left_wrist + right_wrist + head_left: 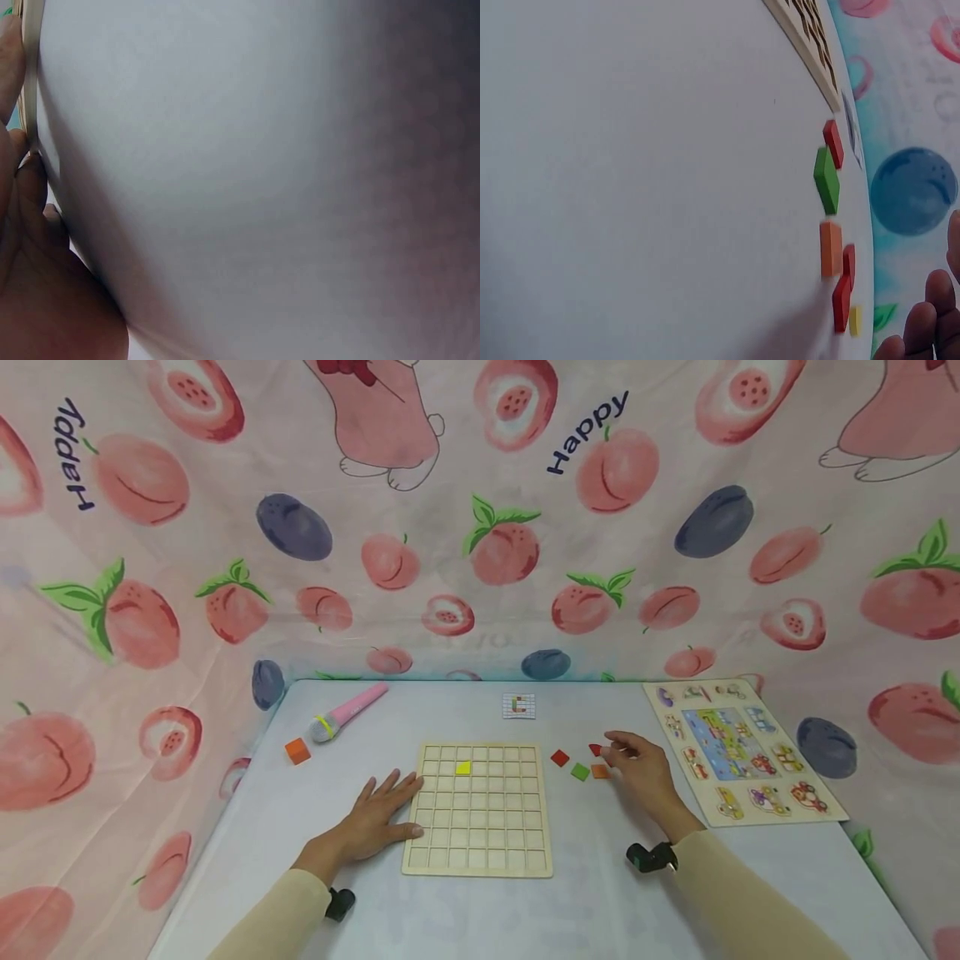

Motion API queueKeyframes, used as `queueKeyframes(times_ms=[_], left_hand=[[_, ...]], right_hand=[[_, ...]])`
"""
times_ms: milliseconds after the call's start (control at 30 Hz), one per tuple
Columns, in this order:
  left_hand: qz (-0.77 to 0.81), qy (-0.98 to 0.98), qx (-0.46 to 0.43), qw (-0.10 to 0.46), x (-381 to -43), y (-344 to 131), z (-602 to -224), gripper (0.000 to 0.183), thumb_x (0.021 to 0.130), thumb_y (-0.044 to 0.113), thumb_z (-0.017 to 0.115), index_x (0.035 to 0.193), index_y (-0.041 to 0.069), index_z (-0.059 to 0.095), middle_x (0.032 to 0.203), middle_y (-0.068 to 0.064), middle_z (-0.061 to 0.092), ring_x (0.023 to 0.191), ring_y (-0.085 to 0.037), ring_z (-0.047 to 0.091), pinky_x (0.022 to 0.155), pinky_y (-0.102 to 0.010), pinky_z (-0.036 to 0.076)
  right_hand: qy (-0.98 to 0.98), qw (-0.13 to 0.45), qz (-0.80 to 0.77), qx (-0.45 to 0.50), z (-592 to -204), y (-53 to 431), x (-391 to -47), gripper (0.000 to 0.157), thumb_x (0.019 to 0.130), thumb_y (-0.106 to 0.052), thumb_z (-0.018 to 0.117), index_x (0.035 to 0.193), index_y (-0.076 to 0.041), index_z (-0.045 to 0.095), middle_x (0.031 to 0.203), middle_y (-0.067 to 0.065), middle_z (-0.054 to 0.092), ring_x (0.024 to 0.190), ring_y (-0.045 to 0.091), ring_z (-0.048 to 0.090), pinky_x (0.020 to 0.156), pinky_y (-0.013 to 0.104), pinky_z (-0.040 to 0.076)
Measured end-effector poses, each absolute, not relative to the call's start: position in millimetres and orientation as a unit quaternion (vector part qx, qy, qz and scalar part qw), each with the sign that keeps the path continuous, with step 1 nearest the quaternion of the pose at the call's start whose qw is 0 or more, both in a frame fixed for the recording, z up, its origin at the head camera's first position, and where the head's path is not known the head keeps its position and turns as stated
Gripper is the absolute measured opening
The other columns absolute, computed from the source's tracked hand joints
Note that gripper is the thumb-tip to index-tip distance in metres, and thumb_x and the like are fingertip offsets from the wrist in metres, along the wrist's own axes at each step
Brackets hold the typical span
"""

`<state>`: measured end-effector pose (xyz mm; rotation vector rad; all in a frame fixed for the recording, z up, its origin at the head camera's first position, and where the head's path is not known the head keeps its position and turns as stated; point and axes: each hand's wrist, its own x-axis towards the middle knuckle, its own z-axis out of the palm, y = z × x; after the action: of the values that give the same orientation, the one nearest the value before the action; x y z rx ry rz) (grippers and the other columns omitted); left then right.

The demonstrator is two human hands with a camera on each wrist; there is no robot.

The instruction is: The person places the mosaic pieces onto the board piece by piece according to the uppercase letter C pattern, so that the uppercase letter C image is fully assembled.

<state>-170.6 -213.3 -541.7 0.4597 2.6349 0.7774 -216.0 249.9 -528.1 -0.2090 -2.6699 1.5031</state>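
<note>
A pale wooden grid board [480,810] lies on the table with one yellow tile [463,767] in an upper cell. My left hand [371,822] rests at the board's left side, fingers spread, fingertips and thumb touching its edge. Over the loose tiles to the right of the board hovers my right hand [641,768], fingers loosely bent. Near it lie a red tile [559,758], a green tile [580,772], an orange tile [600,772] and another red piece [595,749] by the fingertips. The right wrist view also shows a yellow tile [855,321] beneath the fingers.
Behind the board lies a small pattern card [519,707]. At the far left are a pink toy microphone [348,713] and an orange block [297,751]. A wooden picture puzzle board [742,752] occupies the right side. Fruit-printed cloth [450,527] hangs behind the table.
</note>
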Motion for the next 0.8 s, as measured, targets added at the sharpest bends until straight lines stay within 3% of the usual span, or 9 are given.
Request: queueKeyframes(times_ms=[433,533,633,733,800], left_hand=[[0.272,0.932,0.159,0.178,-169,-211,-540,0.086,0.097,0.05,0.073,0.167,0.019,0.033,0.176,-0.001,0.025,0.166,-0.03,0.003,0.133,-0.056,-0.01],[0.273,0.932,0.159,0.178,-169,-212,-541,0.087,0.097,0.05,0.073,0.167,0.019,0.033,0.176,-0.001,0.025,0.166,-0.029,0.003,0.133,-0.056,-0.01],[0.274,0.932,0.159,0.179,-169,-212,-541,0.087,0.097,0.051,0.072,0.167,0.019,0.033,0.176,0.0,0.024,0.166,-0.029,0.002,0.133,-0.056,-0.011],[0.271,0.932,0.159,0.18,-170,-212,-541,0.087,0.097,0.051,0.072,0.167,0.02,0.032,0.176,0.0,0.023,0.166,-0.029,0.002,0.133,-0.056,-0.01],[0.271,0.932,0.159,0.18,-170,-211,-541,0.087,0.097,0.051,0.072,0.167,0.02,0.032,0.176,0.0,0.023,0.166,-0.029,0.002,0.133,-0.056,-0.01]], right_hand=[[-0.895,0.007,0.43,-0.121,-537,296,-180,0.044,0.104,-0.03,0.068,0.142,-0.009,0.065,0.128,0.015,0.065,0.108,0.023,0.055,0.077,0.021,0.048],[-0.903,-0.014,0.412,-0.12,-542,300,-168,0.048,0.104,-0.032,0.069,0.143,-0.006,0.063,0.131,0.019,0.065,0.11,0.027,0.057,0.082,0.029,0.05],[-0.914,-0.03,0.389,-0.11,-544,300,-160,0.052,0.102,-0.029,0.071,0.144,-0.001,0.059,0.136,0.024,0.065,0.119,0.038,0.059,0.095,0.046,0.055],[-0.926,-0.029,0.363,-0.097,-545,298,-156,0.051,0.098,-0.021,0.074,0.141,0.004,0.059,0.136,0.029,0.064,0.126,0.046,0.058,0.105,0.06,0.051],[-0.933,-0.025,0.347,-0.089,-545,295,-156,0.048,0.097,-0.016,0.075,0.137,0.006,0.06,0.131,0.029,0.066,0.124,0.047,0.059,0.106,0.062,0.051]])
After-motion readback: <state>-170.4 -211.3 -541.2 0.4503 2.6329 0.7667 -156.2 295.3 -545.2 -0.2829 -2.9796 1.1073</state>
